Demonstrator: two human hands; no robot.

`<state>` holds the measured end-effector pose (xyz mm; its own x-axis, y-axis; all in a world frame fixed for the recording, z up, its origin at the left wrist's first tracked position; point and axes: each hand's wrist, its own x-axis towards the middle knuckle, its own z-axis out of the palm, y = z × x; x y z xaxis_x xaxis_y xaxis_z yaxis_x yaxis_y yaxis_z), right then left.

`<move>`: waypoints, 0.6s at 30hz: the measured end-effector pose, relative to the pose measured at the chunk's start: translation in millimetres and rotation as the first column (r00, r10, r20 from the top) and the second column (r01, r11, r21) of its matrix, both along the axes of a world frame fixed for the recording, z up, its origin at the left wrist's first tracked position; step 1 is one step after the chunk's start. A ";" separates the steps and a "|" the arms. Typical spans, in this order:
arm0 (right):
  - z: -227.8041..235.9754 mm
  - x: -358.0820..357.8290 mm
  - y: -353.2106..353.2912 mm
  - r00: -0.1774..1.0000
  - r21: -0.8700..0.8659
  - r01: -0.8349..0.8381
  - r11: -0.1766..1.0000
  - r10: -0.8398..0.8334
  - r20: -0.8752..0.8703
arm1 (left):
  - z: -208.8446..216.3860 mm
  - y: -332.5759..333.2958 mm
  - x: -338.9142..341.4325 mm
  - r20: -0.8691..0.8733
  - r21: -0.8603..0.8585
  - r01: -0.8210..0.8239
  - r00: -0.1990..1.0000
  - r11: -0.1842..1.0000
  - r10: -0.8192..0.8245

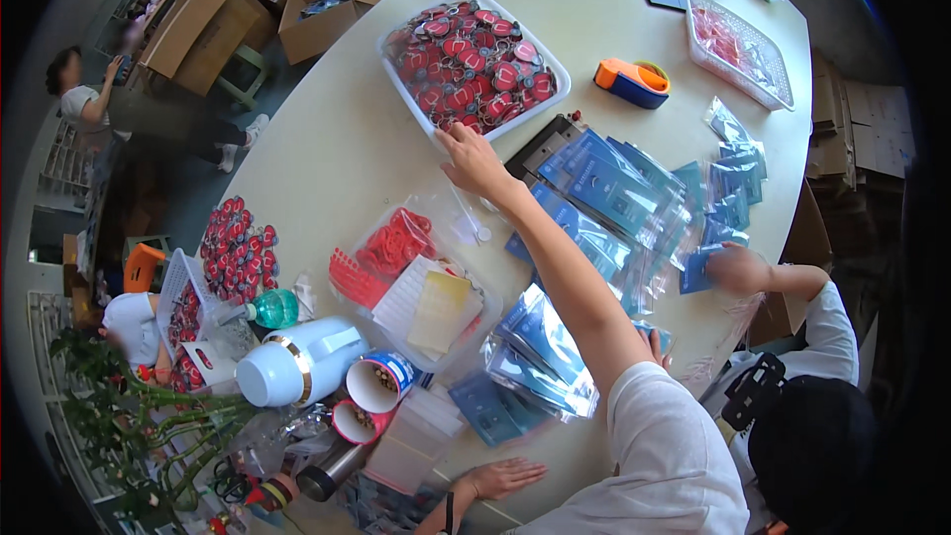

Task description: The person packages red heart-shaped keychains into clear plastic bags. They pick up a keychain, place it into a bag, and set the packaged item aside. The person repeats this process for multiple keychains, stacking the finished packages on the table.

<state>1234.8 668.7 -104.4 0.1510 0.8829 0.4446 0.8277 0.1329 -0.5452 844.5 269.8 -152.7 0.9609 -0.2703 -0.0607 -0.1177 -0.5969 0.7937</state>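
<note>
My right hand (473,157) reaches far across the table (337,149), its fingers bent over the near corner rim of a white plastic tray (558,67). Many small red-and-black key tags (466,57) fill that tray. Palm down with fingers stretched, my left hand (507,477) rests on the table near the lower edge, holding nothing. Beneath and beside my right forearm lie several blue cards in clear sleeves (604,183), with another stack (540,347) closer to me. Between my arms and the tray sits a clear bin (475,337) with red plastic pieces (396,241) and pale pads.
A co-worker's hand (738,269) holds a blue packet at right. An orange-and-blue tape roll (632,82) and a white basket (783,89) stand farther off. Left are a light-blue jug (297,365), cups (378,383), a red tag pile (238,248) and a plant (119,416).
</note>
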 end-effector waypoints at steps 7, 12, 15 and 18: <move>42.3 58.7 -24.8 0.960 0.271 0.236 0.933 -0.181 -0.215 | 28.1 -6.1 13.5 0.211 0.084 -0.210 0.959 0.974 0.188; -18.3 208.2 -6.8 0.824 -0.163 0.465 0.870 -0.492 -0.281 | 145.8 102.1 40.3 0.457 0.185 -0.659 0.714 0.729 0.530; -19.4 213.0 15.0 0.814 -0.414 0.436 0.799 -0.546 -0.197 | 178.8 223.1 116.3 0.578 -0.137 -0.970 0.085 0.199 0.812; -33.1 216.7 22.4 0.807 -0.459 0.464 0.757 -0.576 -0.134 | 165.1 367.3 194.4 -0.009 -0.473 -0.879 -0.061 -0.058 0.998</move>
